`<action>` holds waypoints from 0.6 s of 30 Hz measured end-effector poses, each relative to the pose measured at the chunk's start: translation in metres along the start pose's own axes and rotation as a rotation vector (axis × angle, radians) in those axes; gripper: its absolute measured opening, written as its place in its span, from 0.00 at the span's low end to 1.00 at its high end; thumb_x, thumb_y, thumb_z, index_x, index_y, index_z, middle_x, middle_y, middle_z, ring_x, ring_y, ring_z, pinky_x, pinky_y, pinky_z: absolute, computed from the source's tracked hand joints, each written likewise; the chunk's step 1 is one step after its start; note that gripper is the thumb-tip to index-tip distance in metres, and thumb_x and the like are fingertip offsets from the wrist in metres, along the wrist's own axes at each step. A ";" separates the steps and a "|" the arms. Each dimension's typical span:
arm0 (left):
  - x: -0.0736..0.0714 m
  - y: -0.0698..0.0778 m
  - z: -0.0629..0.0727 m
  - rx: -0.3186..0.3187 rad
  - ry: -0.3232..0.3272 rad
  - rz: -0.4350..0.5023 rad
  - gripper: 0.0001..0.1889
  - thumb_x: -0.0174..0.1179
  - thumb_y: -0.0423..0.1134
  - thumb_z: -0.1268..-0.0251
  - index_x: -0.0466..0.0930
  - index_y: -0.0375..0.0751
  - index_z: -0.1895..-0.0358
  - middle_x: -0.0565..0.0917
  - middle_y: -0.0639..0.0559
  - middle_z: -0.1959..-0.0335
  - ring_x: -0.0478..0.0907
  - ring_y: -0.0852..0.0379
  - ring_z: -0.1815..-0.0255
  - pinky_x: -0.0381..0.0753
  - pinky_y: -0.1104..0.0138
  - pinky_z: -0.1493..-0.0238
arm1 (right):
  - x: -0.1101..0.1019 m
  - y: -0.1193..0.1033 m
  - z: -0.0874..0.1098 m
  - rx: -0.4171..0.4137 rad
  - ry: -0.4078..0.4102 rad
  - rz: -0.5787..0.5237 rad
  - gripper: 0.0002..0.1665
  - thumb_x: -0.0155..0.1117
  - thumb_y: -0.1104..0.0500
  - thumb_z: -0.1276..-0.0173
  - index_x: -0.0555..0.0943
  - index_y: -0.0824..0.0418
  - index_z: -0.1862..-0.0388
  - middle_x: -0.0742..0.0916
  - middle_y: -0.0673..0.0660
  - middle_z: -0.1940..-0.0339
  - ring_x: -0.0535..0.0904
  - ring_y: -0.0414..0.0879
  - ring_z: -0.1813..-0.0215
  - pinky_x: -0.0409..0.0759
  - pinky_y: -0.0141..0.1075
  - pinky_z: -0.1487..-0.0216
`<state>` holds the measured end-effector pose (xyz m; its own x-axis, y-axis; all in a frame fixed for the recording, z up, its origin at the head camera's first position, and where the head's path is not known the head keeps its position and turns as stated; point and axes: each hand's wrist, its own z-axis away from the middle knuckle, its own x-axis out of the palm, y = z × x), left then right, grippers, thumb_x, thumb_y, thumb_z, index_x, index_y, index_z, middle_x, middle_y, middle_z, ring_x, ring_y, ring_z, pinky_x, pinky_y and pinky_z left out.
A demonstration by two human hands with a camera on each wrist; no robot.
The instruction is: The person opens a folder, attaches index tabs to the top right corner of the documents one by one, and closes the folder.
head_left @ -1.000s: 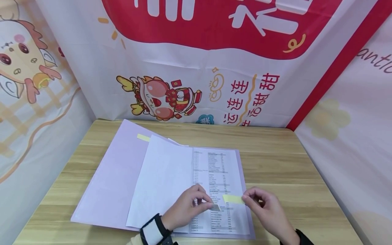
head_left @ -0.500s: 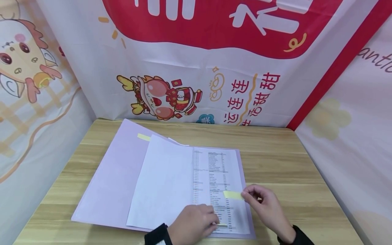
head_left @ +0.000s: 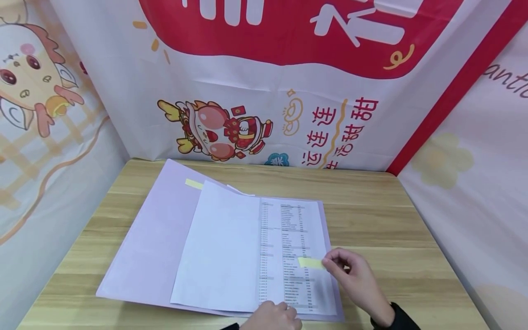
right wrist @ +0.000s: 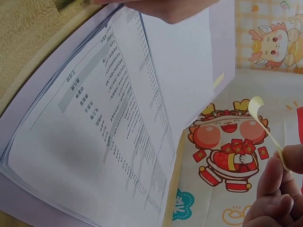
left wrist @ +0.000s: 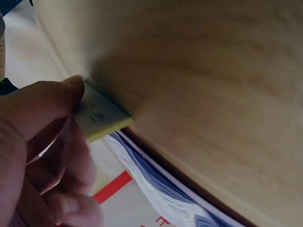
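Note:
My right hand [head_left: 356, 280] pinches one end of a pale yellow sticky note strip [head_left: 310, 262] above the printed sheet [head_left: 294, 229]. In the right wrist view the free end of the strip [right wrist: 256, 105] curls up. At the table's near edge, by the bottom of the folder, my left hand [head_left: 273, 316] is partly cut off by the frame. The left wrist view shows this hand holding a small pad of sticky notes [left wrist: 100, 116] between thumb and fingers, its yellow edge showing. A lilac folder [head_left: 150, 247] lies open, with a blank white page [head_left: 222, 247] turned to the left.
Another yellow sticky note [head_left: 193, 184] is stuck near the top of the turned pages, over the folder's left cover. The wooden table [head_left: 371, 215] is bounded by a printed cloth backdrop [head_left: 247, 78] at the back and cloth on both sides.
My left hand has moved down towards the table's near edge, off the printed sheet, with the sticky note pad. My right hand stays almost in place, the strip shifting slightly left and up.

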<state>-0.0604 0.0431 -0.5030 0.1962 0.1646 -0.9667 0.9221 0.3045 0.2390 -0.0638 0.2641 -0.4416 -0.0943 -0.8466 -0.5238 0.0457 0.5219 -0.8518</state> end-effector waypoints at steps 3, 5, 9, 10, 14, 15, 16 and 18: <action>0.001 0.001 0.000 -0.032 -0.035 0.075 0.20 0.51 0.61 0.30 0.84 0.56 0.72 0.74 0.66 0.83 0.62 0.75 0.82 0.57 0.83 0.83 | -0.001 0.000 -0.001 0.036 -0.010 0.009 0.05 0.66 0.59 0.33 0.82 0.59 0.69 0.79 0.50 0.75 0.70 0.38 0.72 0.69 0.28 0.73; 0.001 0.002 0.001 -0.049 -0.049 0.092 0.21 0.49 0.61 0.29 0.84 0.56 0.72 0.72 0.66 0.84 0.61 0.75 0.83 0.57 0.83 0.84 | -0.001 0.000 -0.001 0.051 -0.017 0.018 0.06 0.65 0.59 0.32 0.82 0.59 0.68 0.79 0.51 0.74 0.71 0.38 0.72 0.69 0.28 0.72; 0.003 0.003 0.002 -0.064 -0.053 0.092 0.20 0.50 0.60 0.30 0.83 0.56 0.73 0.71 0.66 0.85 0.59 0.75 0.84 0.57 0.82 0.85 | -0.001 0.000 -0.002 0.041 -0.008 0.024 0.05 0.66 0.59 0.33 0.82 0.58 0.69 0.80 0.50 0.74 0.71 0.38 0.72 0.70 0.28 0.72; 0.003 0.003 0.002 -0.066 -0.055 0.098 0.19 0.51 0.60 0.30 0.83 0.56 0.73 0.71 0.66 0.85 0.59 0.75 0.84 0.57 0.82 0.85 | -0.001 0.000 -0.002 0.039 -0.006 0.024 0.05 0.66 0.59 0.33 0.82 0.58 0.69 0.80 0.50 0.74 0.71 0.38 0.71 0.70 0.28 0.72; 0.004 0.002 0.001 -0.074 -0.072 0.134 0.19 0.51 0.60 0.30 0.84 0.55 0.71 0.72 0.66 0.83 0.61 0.75 0.83 0.58 0.82 0.84 | -0.001 -0.001 -0.003 0.037 -0.006 0.016 0.06 0.66 0.59 0.33 0.82 0.59 0.69 0.79 0.50 0.74 0.70 0.37 0.72 0.69 0.28 0.72; 0.004 0.002 0.001 -0.075 -0.076 0.137 0.19 0.51 0.60 0.30 0.84 0.55 0.70 0.73 0.66 0.83 0.62 0.75 0.82 0.59 0.82 0.83 | -0.001 0.000 -0.003 0.036 -0.006 0.014 0.06 0.66 0.59 0.33 0.82 0.59 0.69 0.79 0.50 0.74 0.70 0.37 0.72 0.69 0.28 0.72; 0.004 0.002 0.001 -0.076 -0.082 0.136 0.19 0.51 0.60 0.30 0.84 0.55 0.70 0.73 0.66 0.82 0.62 0.75 0.82 0.59 0.82 0.83 | -0.001 0.000 -0.003 0.030 -0.009 0.014 0.06 0.66 0.59 0.33 0.82 0.59 0.69 0.79 0.50 0.74 0.70 0.37 0.72 0.69 0.28 0.72; 0.003 0.001 0.001 -0.074 -0.076 0.123 0.19 0.51 0.61 0.30 0.85 0.56 0.69 0.74 0.66 0.82 0.63 0.75 0.81 0.59 0.83 0.83 | -0.001 0.001 -0.003 0.026 -0.009 0.015 0.06 0.66 0.59 0.33 0.82 0.59 0.69 0.80 0.50 0.74 0.70 0.37 0.72 0.70 0.28 0.72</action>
<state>-0.0581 0.0429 -0.5057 0.3335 0.1339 -0.9332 0.8629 0.3552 0.3594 -0.0669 0.2659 -0.4414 -0.0847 -0.8394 -0.5369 0.0728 0.5321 -0.8435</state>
